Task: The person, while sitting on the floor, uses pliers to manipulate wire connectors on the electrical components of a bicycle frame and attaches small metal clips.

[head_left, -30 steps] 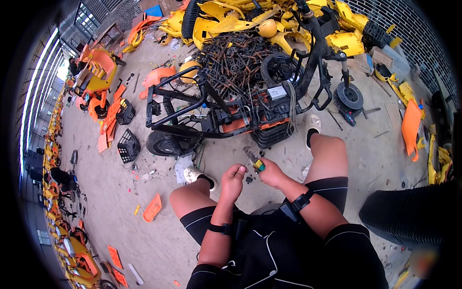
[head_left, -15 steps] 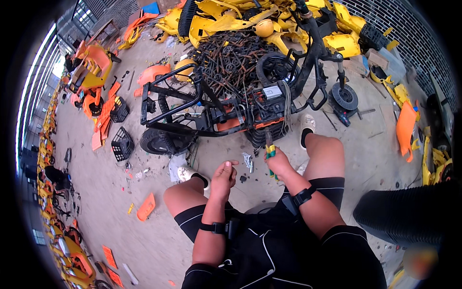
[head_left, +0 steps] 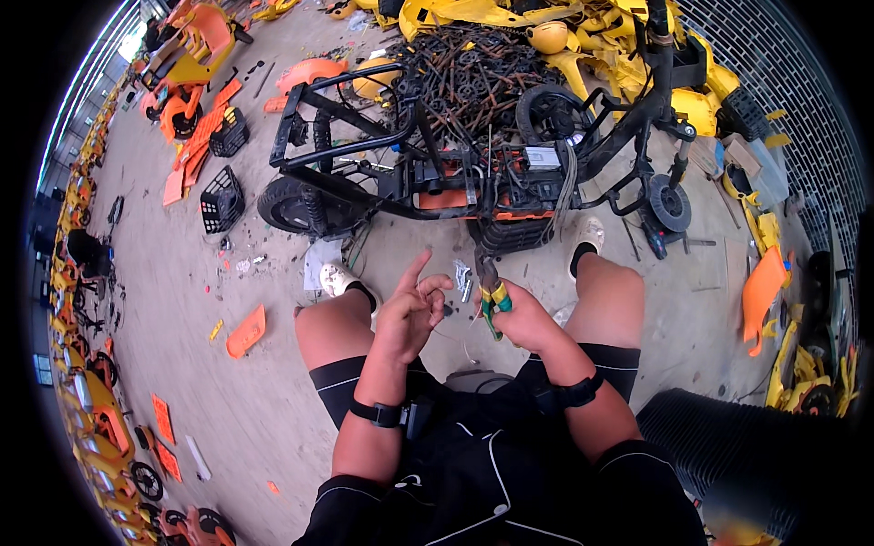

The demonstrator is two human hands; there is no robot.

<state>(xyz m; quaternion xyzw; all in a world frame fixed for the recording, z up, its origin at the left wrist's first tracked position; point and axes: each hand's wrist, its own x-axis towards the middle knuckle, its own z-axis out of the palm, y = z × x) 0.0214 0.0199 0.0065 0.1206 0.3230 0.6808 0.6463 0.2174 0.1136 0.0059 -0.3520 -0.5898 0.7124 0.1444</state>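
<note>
My right hand (head_left: 528, 318) is closed around a pair of pliers (head_left: 498, 300) with yellow-and-green handles, their dark jaws pointing away from me. Over on the left, my left hand (head_left: 408, 317) is raised with the index finger stretched out and the other fingers loosely bent; nothing shows in it. A thin pale wire (head_left: 467, 351) curves below and between the hands. Beyond them stands a stripped black scooter frame (head_left: 350, 196), with a battery-like box (head_left: 543, 158) and a bundle of grey cables (head_left: 569, 182) on its middle part. Small silver bolts (head_left: 463, 280) lie on the floor.
A heap of rusty metal parts (head_left: 464, 82) and yellow body panels (head_left: 546, 36) lies behind the frame. Black crates (head_left: 221, 202) and orange panels (head_left: 246, 331) are on the left. A black ribbed object (head_left: 701, 437) stands at the near right. Scooters line the far left.
My left hand has opened out from a loose curl, its index finger now extended. The pliers have shifted left toward it. The head view has turned, so the scene sits a bit differently.
</note>
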